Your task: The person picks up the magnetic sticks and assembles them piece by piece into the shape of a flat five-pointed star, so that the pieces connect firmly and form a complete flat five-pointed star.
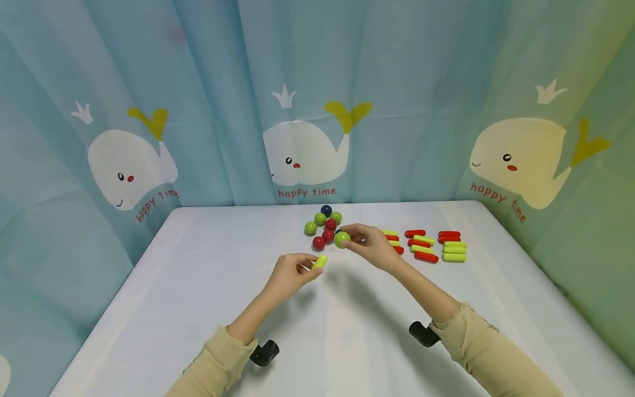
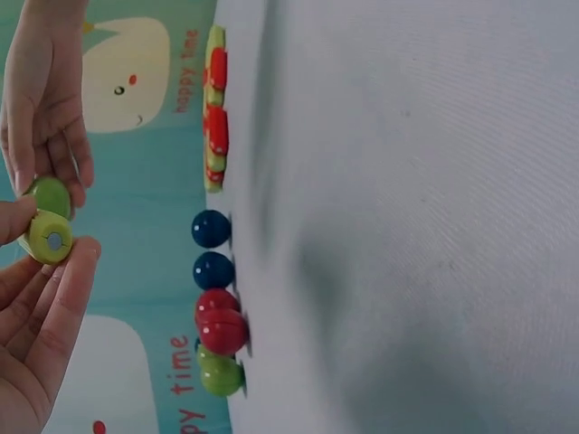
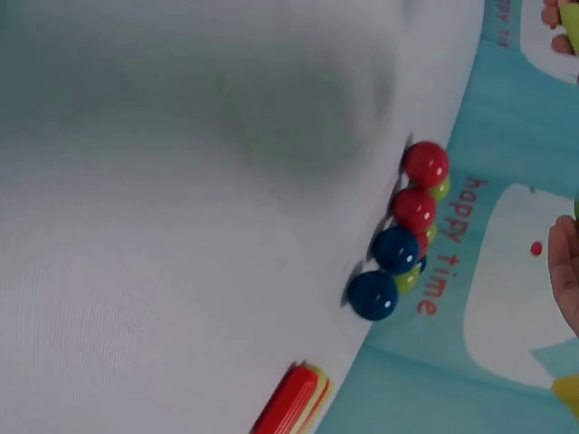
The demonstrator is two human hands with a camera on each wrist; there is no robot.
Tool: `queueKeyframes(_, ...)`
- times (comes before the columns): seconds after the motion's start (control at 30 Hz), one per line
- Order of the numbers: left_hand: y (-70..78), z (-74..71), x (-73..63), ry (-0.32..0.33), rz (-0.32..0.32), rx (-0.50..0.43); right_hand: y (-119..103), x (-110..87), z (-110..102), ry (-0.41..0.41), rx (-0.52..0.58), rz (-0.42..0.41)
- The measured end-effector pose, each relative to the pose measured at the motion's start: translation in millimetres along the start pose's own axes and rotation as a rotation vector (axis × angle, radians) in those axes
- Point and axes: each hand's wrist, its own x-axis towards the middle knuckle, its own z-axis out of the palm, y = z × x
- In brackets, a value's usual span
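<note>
My left hand [image 1: 289,273] pinches a short yellow-green rod [image 1: 319,262] between thumb and fingers, above the near middle of the table. Its round end [image 2: 52,240], with a pale centre, faces the left wrist camera. My right hand [image 1: 373,246] holds a glossy green ball [image 1: 342,240] by the fingertips, just beyond and to the right of the rod. From the left wrist, the ball [image 2: 51,193] partly hides behind the rod. At the right wrist view's edge, only part of my right hand [image 3: 564,271] shows.
Behind my hands lies a cluster of green, red [image 1: 319,243] and dark blue balls [image 1: 326,210]. To the right are three groups of red and yellow-green rods [image 1: 453,257], the leftmost partly hidden by my right hand. A whale-print curtain [image 1: 307,66] surrounds the white table [image 1: 198,264].
</note>
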Motion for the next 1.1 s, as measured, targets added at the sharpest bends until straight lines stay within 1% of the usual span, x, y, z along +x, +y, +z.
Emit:
queueKeyframes(0.2, 4.1, 0.4, -1.6, 0.004, 0.009, -0.012, -11.4, -7.1, 5.4, -0.043, 0.093, -0.002)
queueKeyframes(0.33, 7.2, 0.7, -2.5, 0.018, 0.025, -0.010, -14.2, -8.1, 7.1, -0.057, 0.114, -0.017)
queueKeyframes(0.47, 8.9, 0.1, -2.8, 0.024, 0.028, -0.012, -16.1, -7.6, 9.5, -0.071, 0.125, -0.036)
queueKeyframes(0.67, 8.3, 0.2, -3.7, 0.005, 0.002, -0.027, -15.7, -8.0, 12.3, -0.082, 0.136, -0.025)
queueKeyframes(0.77, 7.5, 1.0, -4.1, -0.010, -0.021, -0.050, -13.7, -8.2, 12.2, -0.099, 0.144, -0.038)
queueKeyframes(0.87, 6.1, 2.5, -4.5, -0.016, -0.029, -0.066, -10.6, -8.8, 9.4, -0.106, 0.147, -0.050)
queueKeyframes(0.93, 5.2, 3.9, -5.0, -0.015, -0.028, -0.076, -7.9, -10.1, 6.3, -0.099, 0.143, -0.040)
queueKeyframes(1.1, 5.8, 6.9, -8.0, -0.005, -0.049, -0.099, 3.4, -15.2, -1.9, -0.080, 0.112, 0.025)
